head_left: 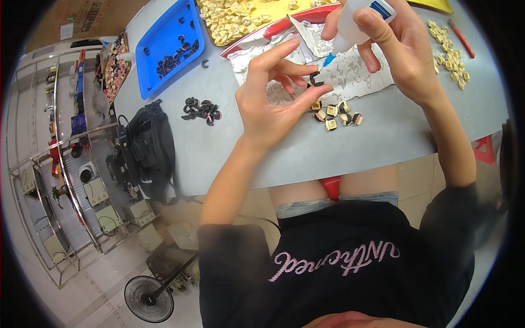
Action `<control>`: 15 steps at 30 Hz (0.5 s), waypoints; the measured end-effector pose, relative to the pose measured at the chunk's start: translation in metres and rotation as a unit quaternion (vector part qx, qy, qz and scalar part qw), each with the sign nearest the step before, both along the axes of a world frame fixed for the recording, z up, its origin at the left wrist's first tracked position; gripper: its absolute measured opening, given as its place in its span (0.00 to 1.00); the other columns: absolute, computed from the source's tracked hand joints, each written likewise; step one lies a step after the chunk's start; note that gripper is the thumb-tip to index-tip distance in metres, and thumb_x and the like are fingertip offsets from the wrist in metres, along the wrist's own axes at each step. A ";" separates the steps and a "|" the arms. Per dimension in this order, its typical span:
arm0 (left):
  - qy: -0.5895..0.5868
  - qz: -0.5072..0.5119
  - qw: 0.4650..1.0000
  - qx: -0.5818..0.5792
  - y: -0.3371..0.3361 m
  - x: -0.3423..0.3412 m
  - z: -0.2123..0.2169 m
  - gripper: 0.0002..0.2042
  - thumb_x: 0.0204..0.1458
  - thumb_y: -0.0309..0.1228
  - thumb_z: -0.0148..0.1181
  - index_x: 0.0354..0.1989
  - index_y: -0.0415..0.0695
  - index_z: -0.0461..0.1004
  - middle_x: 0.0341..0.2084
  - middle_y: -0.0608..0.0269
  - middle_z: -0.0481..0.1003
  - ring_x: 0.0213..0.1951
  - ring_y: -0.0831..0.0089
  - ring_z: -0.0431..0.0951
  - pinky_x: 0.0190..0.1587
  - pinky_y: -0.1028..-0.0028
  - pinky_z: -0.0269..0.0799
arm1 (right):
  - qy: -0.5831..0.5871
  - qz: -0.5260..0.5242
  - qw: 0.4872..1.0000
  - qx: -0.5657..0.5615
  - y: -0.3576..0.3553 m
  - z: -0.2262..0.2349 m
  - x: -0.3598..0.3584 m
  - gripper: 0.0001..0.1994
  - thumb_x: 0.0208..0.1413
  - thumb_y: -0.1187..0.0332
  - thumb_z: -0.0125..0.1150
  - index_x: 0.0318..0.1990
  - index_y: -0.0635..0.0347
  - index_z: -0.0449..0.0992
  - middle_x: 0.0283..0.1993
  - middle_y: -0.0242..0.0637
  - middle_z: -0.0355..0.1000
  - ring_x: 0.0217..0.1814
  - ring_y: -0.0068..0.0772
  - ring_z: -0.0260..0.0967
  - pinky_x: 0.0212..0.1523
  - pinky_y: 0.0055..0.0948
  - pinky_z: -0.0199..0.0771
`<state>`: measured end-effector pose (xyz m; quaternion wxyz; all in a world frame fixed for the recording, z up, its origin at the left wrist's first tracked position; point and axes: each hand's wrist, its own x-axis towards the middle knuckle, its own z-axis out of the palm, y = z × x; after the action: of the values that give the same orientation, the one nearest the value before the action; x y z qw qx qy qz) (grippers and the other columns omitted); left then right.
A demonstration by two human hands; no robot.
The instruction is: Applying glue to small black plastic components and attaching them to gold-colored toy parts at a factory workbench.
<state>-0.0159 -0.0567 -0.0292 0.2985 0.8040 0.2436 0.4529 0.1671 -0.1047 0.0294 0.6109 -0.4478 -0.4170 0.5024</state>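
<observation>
Between the thumb and fingertips of my left hand (272, 98) is a small black C-shaped piece (316, 80). My right hand (402, 52) grips a white squeeze bottle (351, 27), tilted with its blue nozzle tip (328, 59) just above the black piece. Whether the tip touches the piece I cannot tell. Below my left thumb lies a small group of cream square pieces (331, 111), some with dark parts on them. Under both hands spreads a stained white paper sheet (355, 74). A pile of black curved pieces (201, 111) sits left of my left wrist.
At the back left stands a blue tray (143, 71) with black pieces in it. Beside it, a yellow tray (273, 11) bears many cream pieces. More cream pieces (451, 57) and a red pen-like stick (461, 38) lie at the right. A black bag (147, 147) hangs at the table's left edge.
</observation>
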 end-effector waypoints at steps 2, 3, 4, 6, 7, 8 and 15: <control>-0.001 -0.001 1.000 -0.001 0.000 -0.001 0.000 0.32 0.35 0.26 0.76 0.52 0.40 0.66 0.31 0.61 0.80 0.25 0.81 0.74 0.28 0.84 0.69 | 0.006 0.002 1.000 -0.004 0.000 0.001 -0.001 0.12 0.64 0.63 0.49 0.43 0.63 0.58 0.33 0.45 0.74 0.16 0.15 0.60 0.17 0.12 0.62; -0.002 -0.003 1.000 -0.003 0.000 0.000 -0.001 0.32 0.35 0.26 0.76 0.52 0.40 0.66 0.31 0.61 0.80 0.25 0.81 0.74 0.28 0.84 0.69 | 0.009 0.003 1.000 -0.007 -0.001 0.001 -0.002 0.12 0.64 0.63 0.49 0.43 0.63 0.58 0.33 0.45 0.74 0.16 0.15 0.60 0.17 0.12 0.62; -0.003 -0.003 1.000 -0.003 0.000 0.000 -0.001 0.32 0.35 0.26 0.76 0.52 0.40 0.66 0.31 0.61 0.80 0.25 0.81 0.74 0.28 0.84 0.69 | 0.012 0.003 1.000 -0.010 -0.001 0.001 -0.002 0.12 0.64 0.64 0.49 0.43 0.63 0.58 0.34 0.45 0.74 0.16 0.15 0.60 0.17 0.12 0.62; 0.001 -0.003 1.000 -0.003 0.000 0.001 -0.001 0.32 0.35 0.26 0.76 0.52 0.40 0.67 0.31 0.61 0.80 0.26 0.80 0.75 0.28 0.84 0.69 | 0.014 0.003 1.000 -0.013 -0.002 0.001 -0.003 0.12 0.64 0.64 0.50 0.43 0.63 0.58 0.34 0.45 0.74 0.16 0.15 0.60 0.17 0.12 0.62; 0.001 -0.003 1.000 -0.004 0.000 0.001 -0.001 0.32 0.35 0.26 0.76 0.52 0.40 0.67 0.31 0.61 0.80 0.26 0.80 0.75 0.28 0.84 0.69 | 0.027 0.003 1.000 -0.015 -0.002 0.001 -0.005 0.12 0.63 0.64 0.50 0.43 0.63 0.58 0.34 0.45 0.74 0.16 0.15 0.60 0.17 0.12 0.61; 0.000 -0.004 1.000 -0.001 0.000 0.001 0.000 0.32 0.36 0.26 0.76 0.52 0.40 0.67 0.31 0.61 0.80 0.26 0.80 0.75 0.28 0.84 0.69 | 0.039 0.003 0.999 -0.017 -0.001 0.001 -0.006 0.12 0.63 0.64 0.50 0.43 0.63 0.58 0.34 0.45 0.74 0.16 0.15 0.60 0.17 0.12 0.61; 0.001 -0.004 1.000 0.001 0.000 0.001 -0.001 0.32 0.36 0.26 0.75 0.52 0.40 0.67 0.31 0.60 0.80 0.26 0.80 0.75 0.28 0.84 0.69 | -0.025 0.003 0.998 -0.050 0.004 0.010 0.001 0.12 0.63 0.64 0.50 0.43 0.63 0.58 0.34 0.45 0.74 0.16 0.15 0.59 0.17 0.12 0.61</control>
<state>-0.0151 -0.0572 -0.0300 0.2995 0.8056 0.2397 0.4514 0.1683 -0.1008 0.0389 0.5755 -0.4891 -0.4079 0.5131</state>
